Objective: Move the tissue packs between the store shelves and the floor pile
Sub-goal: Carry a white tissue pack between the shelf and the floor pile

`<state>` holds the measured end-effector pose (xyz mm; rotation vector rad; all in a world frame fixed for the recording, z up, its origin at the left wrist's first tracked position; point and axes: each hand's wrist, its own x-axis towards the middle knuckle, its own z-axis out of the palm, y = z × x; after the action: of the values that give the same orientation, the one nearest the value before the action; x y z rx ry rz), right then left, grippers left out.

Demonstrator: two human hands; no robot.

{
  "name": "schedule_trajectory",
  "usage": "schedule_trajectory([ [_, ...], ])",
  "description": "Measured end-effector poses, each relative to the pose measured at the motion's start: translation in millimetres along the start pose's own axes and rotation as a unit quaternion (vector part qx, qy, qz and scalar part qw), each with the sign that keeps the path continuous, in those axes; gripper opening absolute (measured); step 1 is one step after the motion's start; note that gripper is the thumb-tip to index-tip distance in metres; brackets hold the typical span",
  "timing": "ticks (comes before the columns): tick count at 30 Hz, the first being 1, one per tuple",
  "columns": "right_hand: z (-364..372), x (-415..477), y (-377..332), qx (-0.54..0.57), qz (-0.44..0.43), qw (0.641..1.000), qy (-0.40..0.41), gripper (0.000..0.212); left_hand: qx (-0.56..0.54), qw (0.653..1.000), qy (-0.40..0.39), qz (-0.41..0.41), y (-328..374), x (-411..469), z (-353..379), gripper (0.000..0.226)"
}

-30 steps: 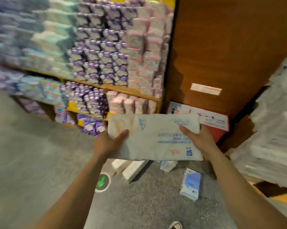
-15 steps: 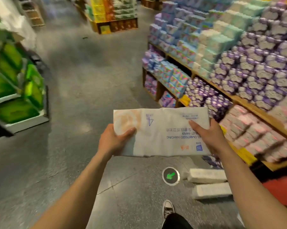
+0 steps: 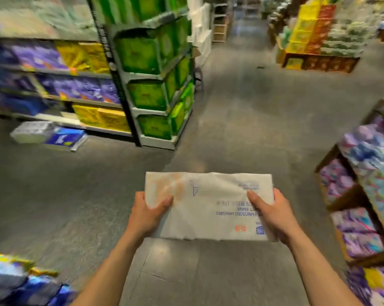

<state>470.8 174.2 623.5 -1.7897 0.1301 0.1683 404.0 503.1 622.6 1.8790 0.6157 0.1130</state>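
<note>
1. In mid-air over the grey floor (image 3: 242, 120), the white tissue pack (image 3: 208, 208) rides flat in front of the body, its print upside down to the camera
2. Left hand (image 3: 148, 214) is clamped on the left end, thumb on top and fingers underneath; right hand (image 3: 272, 214) grips the right end the same way, so the hands sit apart with the pack spanning them
3. Progress call: this one is in transit, on neither shelf nor pile, and the set-down is yet to come; which way it is headed, I cannot tell
4. Over on the left, loose packs (image 3: 47, 135) lie on the floor at the foot of the left shelves (image 3: 54, 85); that could be the pile
5. Edges to mind: the green rack (image 3: 155, 85) pokes its corner into the aisle ahead-left, the wooden shelves (image 3: 350, 195) crowd the right side near that forearm, and blurred stock (image 3: 14, 281) sits low by the left elbow
6. Between those, a broad lane of bare floor runs straight ahead, with plenty of room to carry the pack level
</note>
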Motion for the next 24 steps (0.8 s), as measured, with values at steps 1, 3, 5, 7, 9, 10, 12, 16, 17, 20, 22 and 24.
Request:
schedule_trajectory([
  [1,16,23,-11,-0.014,-0.007,1.0,-0.024,0.068,-0.002,1.0,0.02,-0.006,1,15,-10,0.063],
  [3,51,60,-36,-0.029,-0.036,0.995,-0.085,0.038,-0.006,0.998,0.051,-0.026,2,40,-29,0.067],
  [5,89,94,-59,-0.03,-0.065,0.988,-0.138,0.026,-0.016,0.996,0.078,-0.041,-3,68,-52,0.071],
  [7,130,125,-78,-0.04,-0.079,0.98,-0.178,0.031,-0.032,0.993,0.099,-0.061,-13,98,-75,0.07],
  [9,176,157,-90,-0.043,-0.09,0.972,-0.212,0.025,-0.041,0.989,0.122,-0.07,-24,131,-101,0.078],
  [10,200,174,-95,-0.049,-0.098,0.969,-0.221,0.02,-0.045,0.987,0.135,-0.073,-30,150,-115,0.085],
  [12,249,204,-109,-0.067,-0.116,0.963,-0.234,0.015,-0.042,0.984,0.151,-0.079,-40,191,-145,0.094],
  [16,351,259,-151,-0.071,-0.127,0.958,-0.246,0.018,-0.046,0.983,0.162,-0.069,-47,285,-218,0.094],
  [17,376,273,-163,-0.073,-0.129,0.958,-0.245,0.019,-0.038,0.984,0.162,-0.064,-44,308,-238,0.093],
  [20,447,317,-201,-0.057,-0.132,0.957,-0.25,0.02,-0.024,0.981,0.182,-0.058,-39,378,-297,0.087],
  [22,490,343,-225,-0.045,-0.133,0.957,-0.254,0.018,-0.02,0.979,0.195,-0.055,-32,421,-331,0.081],
  [24,533,366,-244,-0.034,-0.128,0.956,-0.262,0.016,-0.019,0.977,0.209,-0.049,-26,459,-358,0.073],
])
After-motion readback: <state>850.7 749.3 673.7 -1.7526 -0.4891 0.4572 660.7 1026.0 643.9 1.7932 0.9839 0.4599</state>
